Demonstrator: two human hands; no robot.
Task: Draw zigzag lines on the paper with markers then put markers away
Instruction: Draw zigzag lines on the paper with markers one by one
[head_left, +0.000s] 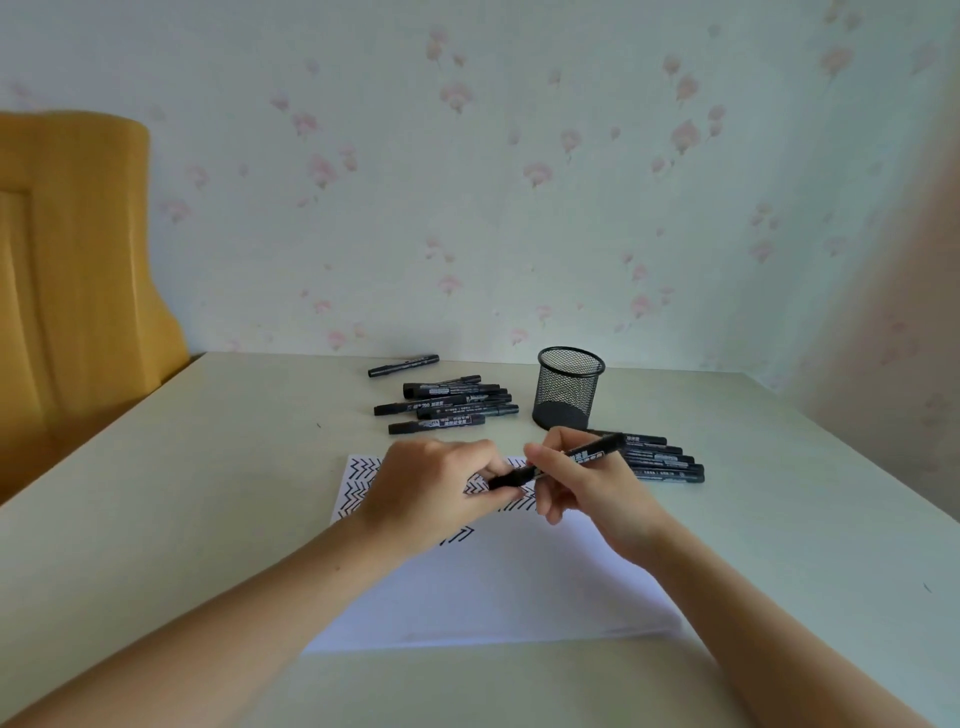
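Over the far half of the paper (498, 587), both hands meet on one black marker (558, 461). The left hand (434, 486) reaches in from the lower left, forearm stretched diagonally across the counter (156, 519), back of the hand up, fingers curled; its grip pinches the marker's near, lower end. The right hand (582, 488) comes in from the lower right, wrist bent inward, thumb and fingers curled round the marker's middle, so this grip too is grasping the marker. The marker is held tilted, its far end raised toward the right, above the sheet; whether its lower end touches the paper cannot be told.

The paper lies flat on the counter in front of the person. Rows of black zigzags (361, 486) fill its far strip, partly hidden by the hands, and a short zigzag (462, 535) shows just below the left wrist.

Beyond the paper, a pile of markers (449, 402) lies left of the mesh cup (569, 387), with a single marker (404, 365) farther back. A second row of markers (660, 460) lies right of the hands, near the cup's base. The cup stands upright. A yellow chair back (72, 260) stands at the left.
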